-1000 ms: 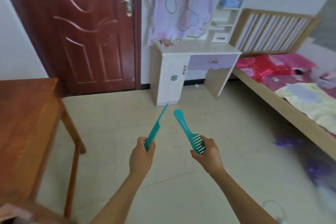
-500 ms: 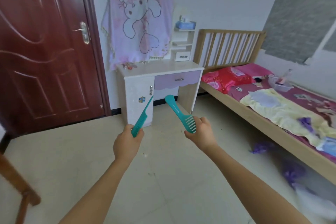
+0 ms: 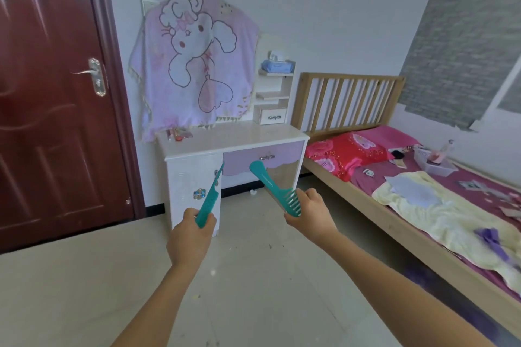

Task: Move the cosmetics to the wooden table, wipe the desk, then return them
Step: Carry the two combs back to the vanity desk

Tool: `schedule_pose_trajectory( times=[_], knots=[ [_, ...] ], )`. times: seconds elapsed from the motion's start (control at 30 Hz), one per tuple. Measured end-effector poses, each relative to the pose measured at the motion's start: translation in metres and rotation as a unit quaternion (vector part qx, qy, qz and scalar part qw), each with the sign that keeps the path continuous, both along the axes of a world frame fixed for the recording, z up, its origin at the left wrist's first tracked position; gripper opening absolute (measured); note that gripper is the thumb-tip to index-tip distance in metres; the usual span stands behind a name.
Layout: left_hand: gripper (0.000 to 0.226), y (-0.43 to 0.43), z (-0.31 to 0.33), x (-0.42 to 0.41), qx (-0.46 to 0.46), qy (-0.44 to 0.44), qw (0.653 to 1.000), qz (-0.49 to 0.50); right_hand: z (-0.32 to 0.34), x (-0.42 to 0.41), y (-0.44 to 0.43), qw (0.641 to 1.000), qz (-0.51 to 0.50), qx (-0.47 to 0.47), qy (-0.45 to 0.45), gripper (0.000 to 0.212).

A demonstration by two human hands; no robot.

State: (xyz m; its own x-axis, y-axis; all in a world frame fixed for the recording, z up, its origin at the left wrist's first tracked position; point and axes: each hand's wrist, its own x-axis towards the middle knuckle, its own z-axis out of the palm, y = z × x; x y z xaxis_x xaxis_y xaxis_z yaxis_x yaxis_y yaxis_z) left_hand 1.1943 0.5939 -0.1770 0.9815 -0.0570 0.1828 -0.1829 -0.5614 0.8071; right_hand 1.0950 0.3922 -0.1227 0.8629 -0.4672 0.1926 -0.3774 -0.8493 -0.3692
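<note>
In the head view: grips a teal tail comb (image 3: 208, 200) in the left hand (image 3: 190, 236), fingers (image 3: 197, 217) curled tight round the toothed end, with the thin tail up and forward; clasps a teal wide-tooth comb (image 3: 272, 187) in the right hand (image 3: 310, 215), fingers (image 3: 311, 197) wrapped over the teeth, with the handle aimed up and to the left; carries one comb per hand, apart and not touching, probably to set both down in a single trip without a regrip; holds both out over the floor (image 3: 253, 276), well short of the white counter (image 3: 239, 138) ahead, mostly bare on top but for a few small cosmetics (image 3: 179, 134) at the back left corner, just below the draped pink towel (image 3: 197, 65); reads as the return leg, heading for that counter, with the bed (image 3: 394, 205) off to the right and the red door (image 3: 50, 93) to the left; against a second ago, keeps the same grips on both combs, at much the same angles; loses the wooden table from the left edge; brings the counter nearer and more central, pushes the door out to the left, takes in more of the bed.
</note>
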Motion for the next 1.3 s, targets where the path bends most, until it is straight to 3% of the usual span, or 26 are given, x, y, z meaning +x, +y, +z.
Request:
schedule_pose_trajectory(
  times=[0.27,0.5,0.63,0.93,1.3],
  knots=[
    [0.024,-0.086,-0.024,0.057,0.059,0.022,0.998,-0.018,-0.042,0.056,-0.097,0.998,-0.027,0.052,0.030,0.050],
    [0.022,-0.185,-0.020,0.126,0.041,0.019,0.999,0.011,-0.034,0.131,-0.217,0.999,0.022,0.035,0.002,0.047],
    [0.023,-0.232,-0.020,0.154,0.036,0.033,0.998,0.037,-0.029,0.178,-0.267,0.996,0.031,0.081,-0.017,0.045],
    [0.022,-0.258,-0.064,0.212,0.086,0.097,0.986,0.107,-0.095,0.273,-0.278,0.982,0.127,0.132,0.054,0.042],
    [0.027,-0.267,-0.065,0.382,0.054,0.101,0.984,0.138,-0.076,0.468,-0.299,0.982,0.152,0.102,0.036,0.033]
  ],
)
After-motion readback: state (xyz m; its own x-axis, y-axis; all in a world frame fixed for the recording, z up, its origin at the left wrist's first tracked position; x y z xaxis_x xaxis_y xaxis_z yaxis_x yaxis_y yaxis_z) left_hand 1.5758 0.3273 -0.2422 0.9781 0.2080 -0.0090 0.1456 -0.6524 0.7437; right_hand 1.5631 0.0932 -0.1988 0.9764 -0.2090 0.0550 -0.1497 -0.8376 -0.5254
